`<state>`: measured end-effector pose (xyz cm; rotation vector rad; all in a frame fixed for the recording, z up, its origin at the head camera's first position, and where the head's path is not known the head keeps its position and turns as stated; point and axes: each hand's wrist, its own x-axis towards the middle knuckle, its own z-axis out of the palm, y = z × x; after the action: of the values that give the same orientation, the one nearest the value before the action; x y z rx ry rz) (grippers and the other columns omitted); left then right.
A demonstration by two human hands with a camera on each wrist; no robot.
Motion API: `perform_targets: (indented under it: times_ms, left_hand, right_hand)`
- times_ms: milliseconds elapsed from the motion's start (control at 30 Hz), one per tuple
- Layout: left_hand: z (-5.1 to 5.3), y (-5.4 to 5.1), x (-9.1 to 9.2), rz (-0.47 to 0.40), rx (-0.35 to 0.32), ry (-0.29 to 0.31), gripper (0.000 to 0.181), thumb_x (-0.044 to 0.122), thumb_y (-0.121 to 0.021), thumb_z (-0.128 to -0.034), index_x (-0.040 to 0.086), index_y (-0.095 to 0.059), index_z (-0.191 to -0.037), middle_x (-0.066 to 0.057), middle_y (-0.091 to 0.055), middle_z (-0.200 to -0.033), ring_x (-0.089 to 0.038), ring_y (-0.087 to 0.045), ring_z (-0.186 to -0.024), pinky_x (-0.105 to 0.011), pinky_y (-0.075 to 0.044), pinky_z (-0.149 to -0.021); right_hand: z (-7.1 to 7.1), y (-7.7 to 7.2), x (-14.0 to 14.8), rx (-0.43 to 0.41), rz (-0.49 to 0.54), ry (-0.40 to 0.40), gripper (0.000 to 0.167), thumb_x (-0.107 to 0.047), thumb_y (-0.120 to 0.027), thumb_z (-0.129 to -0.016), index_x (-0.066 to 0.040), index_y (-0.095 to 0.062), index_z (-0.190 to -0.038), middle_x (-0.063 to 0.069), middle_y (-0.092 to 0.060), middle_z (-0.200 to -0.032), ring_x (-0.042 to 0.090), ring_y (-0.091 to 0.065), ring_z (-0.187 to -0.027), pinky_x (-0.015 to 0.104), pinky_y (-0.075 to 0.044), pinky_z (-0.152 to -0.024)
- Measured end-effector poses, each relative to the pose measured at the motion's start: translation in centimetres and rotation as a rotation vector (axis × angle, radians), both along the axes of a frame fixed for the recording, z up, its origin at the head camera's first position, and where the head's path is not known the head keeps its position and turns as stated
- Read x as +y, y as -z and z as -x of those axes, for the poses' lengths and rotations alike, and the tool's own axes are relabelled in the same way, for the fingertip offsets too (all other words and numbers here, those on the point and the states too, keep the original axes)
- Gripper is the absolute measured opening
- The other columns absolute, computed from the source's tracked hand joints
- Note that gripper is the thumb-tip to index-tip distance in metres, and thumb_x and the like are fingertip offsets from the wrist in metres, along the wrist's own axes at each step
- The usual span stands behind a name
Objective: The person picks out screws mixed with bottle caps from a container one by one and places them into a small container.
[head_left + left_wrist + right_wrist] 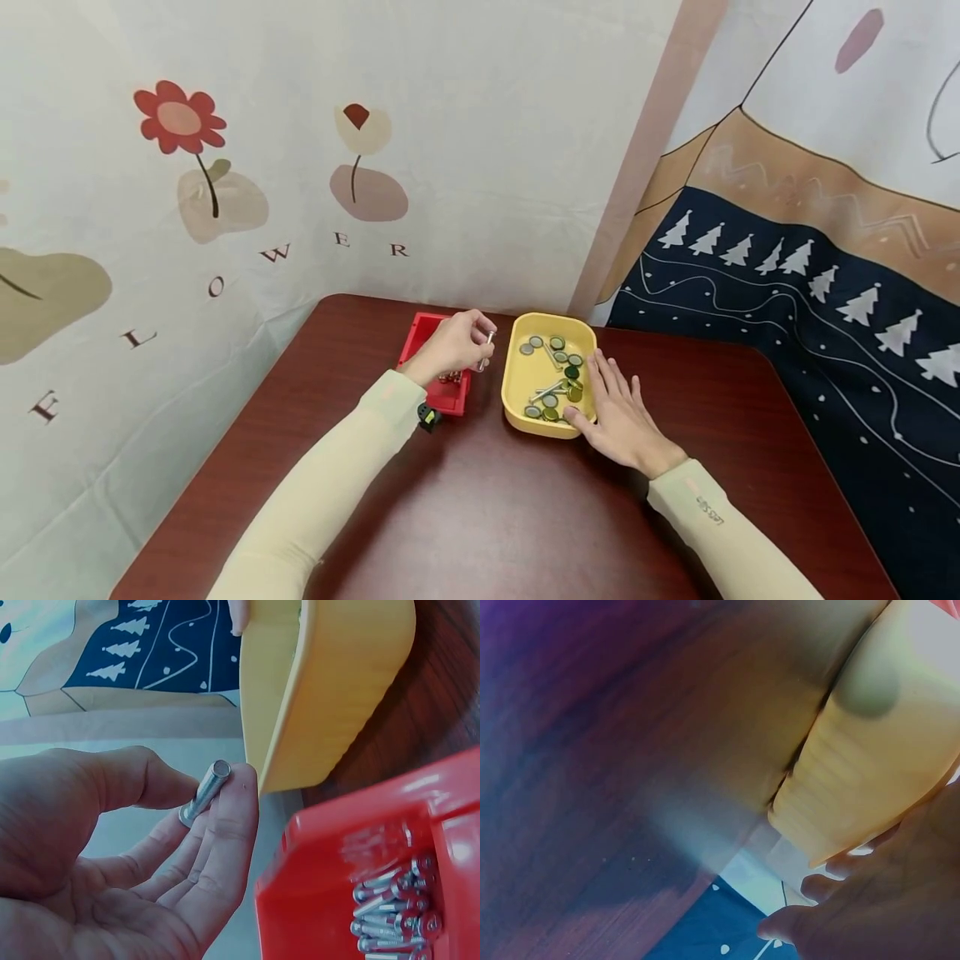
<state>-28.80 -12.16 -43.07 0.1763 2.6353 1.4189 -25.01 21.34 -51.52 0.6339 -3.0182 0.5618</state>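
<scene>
My left hand (pixel 452 343) is raised over the right side of a red bin (pixel 450 403), pinching a silver metal bolt (pixel 204 795) between thumb and fingers. Several similar bolts (pixel 394 915) lie heaped inside the bin in the left wrist view. Just to the right stands a yellow tray (pixel 525 375), apart from the held bolt. Round bottle caps (pixel 557 342), some silver and some green or gold, lie in it with several bolts (pixel 551 389). My right hand (pixel 626 421) rests against the tray's right rim with its fingers extended; the thumb reaches over the near corner.
Both containers stand toward the back of a dark red-brown wooden table (pixel 480 517). Behind it hangs a pale cloth (pixel 480 150) printed with flowers and letters. A navy cloth (pixel 750 292) with white trees covers the right side.
</scene>
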Motion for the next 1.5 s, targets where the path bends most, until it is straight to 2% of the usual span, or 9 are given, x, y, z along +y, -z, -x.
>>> perform_targets:
  times_ms: [233,367,500,633,767,1067,1333,1500]
  left_hand:
    - [0.2,-0.1,-1.0,0.014,0.0,-0.001,0.034,0.008,-0.075,-0.1102,0.003,-0.068,-0.143,-0.018,-0.079,-0.118,-0.021,-0.082,-0.083,-0.04,-0.074,-0.082]
    - [0.2,-0.1,-1.8,0.051,0.02,-0.024,0.034,0.011,-0.075,-0.1108,0.005,-0.069,-0.143,-0.018,-0.079,-0.12,-0.021,-0.082,-0.084,-0.034,-0.071,-0.079]
    - [0.3,0.3,-2.8,0.102,0.047,-0.047,0.033,0.012,-0.074,-0.1105,0.006,-0.07,-0.143,-0.018,-0.08,-0.121,-0.02,-0.08,-0.084,-0.027,-0.063,-0.073]
    - [0.3,0.5,-3.8,0.147,0.06,-0.067,0.035,0.014,-0.072,-0.1109,0.007,-0.069,-0.145,-0.018,-0.08,-0.125,-0.023,-0.079,-0.092,-0.029,-0.061,-0.077]
    - [0.4,0.6,-4.5,0.177,0.071,-0.085,0.036,0.015,-0.073,-0.1101,0.007,-0.07,-0.145,-0.02,-0.08,-0.128,-0.028,-0.079,-0.102,-0.035,-0.064,-0.083]
    - [0.8,1.4,-5.6,0.206,0.003,-0.122,0.036,0.013,-0.075,-0.1106,0.005,-0.069,-0.145,-0.021,-0.08,-0.13,-0.03,-0.079,-0.107,-0.04,-0.068,-0.091]
    - [1.2,1.9,-5.8,0.257,-0.043,-0.114,0.036,0.008,-0.075,-0.1107,0.002,-0.068,-0.146,-0.025,-0.078,-0.131,-0.029,-0.079,-0.1,-0.043,-0.074,-0.09]
    - [1.4,2.3,-5.6,0.315,-0.035,-0.11,0.037,0.006,-0.075,-0.1103,0.0,-0.069,-0.147,-0.024,-0.078,-0.126,-0.025,-0.078,-0.093,-0.035,-0.071,-0.08]
  right_hand:
    - [0.2,-0.2,0.2,0.012,-0.004,0.004,0.101,-0.059,-0.062,-0.116,-0.003,-0.016,-0.186,0.018,-0.006,-0.198,0.053,-0.011,-0.182,0.088,-0.01,-0.139]
    - [0.2,-0.2,0.1,0.002,0.0,0.006,0.102,-0.06,-0.061,-0.116,-0.003,-0.014,-0.186,0.017,-0.005,-0.198,0.053,-0.01,-0.182,0.088,-0.008,-0.139]
    - [0.0,-0.1,-0.1,-0.004,-0.002,0.006,0.103,-0.061,-0.061,-0.115,-0.004,-0.014,-0.187,0.017,-0.005,-0.198,0.052,-0.01,-0.182,0.088,-0.008,-0.14]
    - [0.0,-0.1,-0.1,-0.002,-0.006,0.001,0.103,-0.061,-0.061,-0.115,-0.003,-0.014,-0.186,0.017,-0.005,-0.198,0.053,-0.01,-0.182,0.088,-0.009,-0.139]
    - [0.0,-0.1,0.0,0.0,-0.003,0.003,0.102,-0.06,-0.061,-0.115,-0.003,-0.015,-0.186,0.017,-0.005,-0.198,0.052,-0.009,-0.182,0.088,-0.008,-0.14]
    - [0.0,0.1,0.0,-0.004,0.001,0.002,0.102,-0.06,-0.061,-0.116,-0.003,-0.015,-0.186,0.016,-0.004,-0.198,0.052,-0.01,-0.182,0.087,-0.008,-0.14]
    - [0.0,0.2,0.0,-0.004,0.007,0.001,0.102,-0.059,-0.062,-0.116,-0.003,-0.015,-0.186,0.017,-0.006,-0.198,0.051,-0.01,-0.182,0.087,-0.009,-0.14]
    - [-0.1,0.1,-0.1,-0.009,0.004,-0.001,0.102,-0.059,-0.061,-0.116,-0.003,-0.014,-0.186,0.018,-0.005,-0.198,0.052,-0.009,-0.182,0.087,-0.008,-0.14]
